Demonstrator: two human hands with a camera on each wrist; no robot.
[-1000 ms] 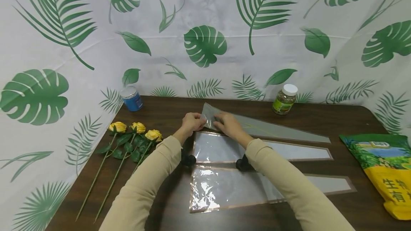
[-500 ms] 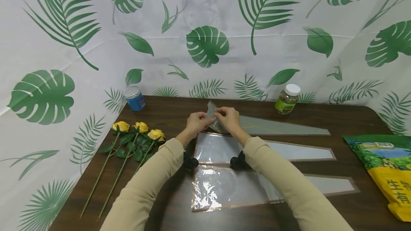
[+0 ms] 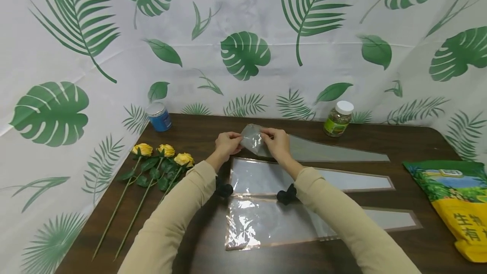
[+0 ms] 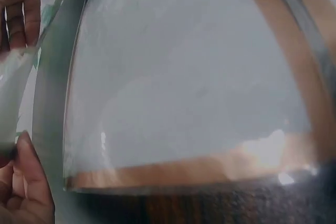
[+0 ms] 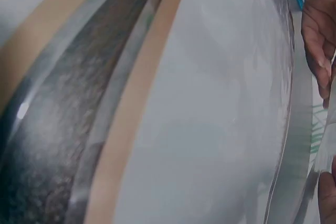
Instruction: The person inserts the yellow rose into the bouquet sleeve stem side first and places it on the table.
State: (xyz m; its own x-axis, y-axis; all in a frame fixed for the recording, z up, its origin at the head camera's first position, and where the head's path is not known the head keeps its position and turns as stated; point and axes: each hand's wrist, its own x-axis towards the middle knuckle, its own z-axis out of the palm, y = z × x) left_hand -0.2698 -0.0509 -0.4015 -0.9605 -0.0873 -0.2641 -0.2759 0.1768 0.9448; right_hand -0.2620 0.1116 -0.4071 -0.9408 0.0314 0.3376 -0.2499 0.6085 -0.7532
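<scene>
A clear, tapered plastic flower sleeve (image 3: 252, 139) lies farthest back, its wide end lifted and bulging between both hands. My left hand (image 3: 227, 143) pinches the left edge of that wide end with thumb and fingers. On its other side, my right hand (image 3: 277, 143) pinches the film's upper edge. In the left wrist view, the raised film (image 4: 13, 93) spans the two hands. Directly in front, a second flower sleeve (image 3: 258, 176) with a copper-toned border lies flat, and a third flower sleeve (image 3: 270, 223) lies nearer the person.
Yellow roses (image 3: 166, 150) on long stems lie at the left. A blue can (image 3: 159, 117) stands at the back left, and a white-lidded jar (image 3: 338, 119) at the back right. On the right edge rests a green and yellow bag (image 3: 456, 206). A leaf-print curtain (image 3: 205, 62) hangs behind the table.
The hands come together at the wide end of the back sleeve, then move apart. Its film, folded narrow half a second ago, now spreads wider between them.
</scene>
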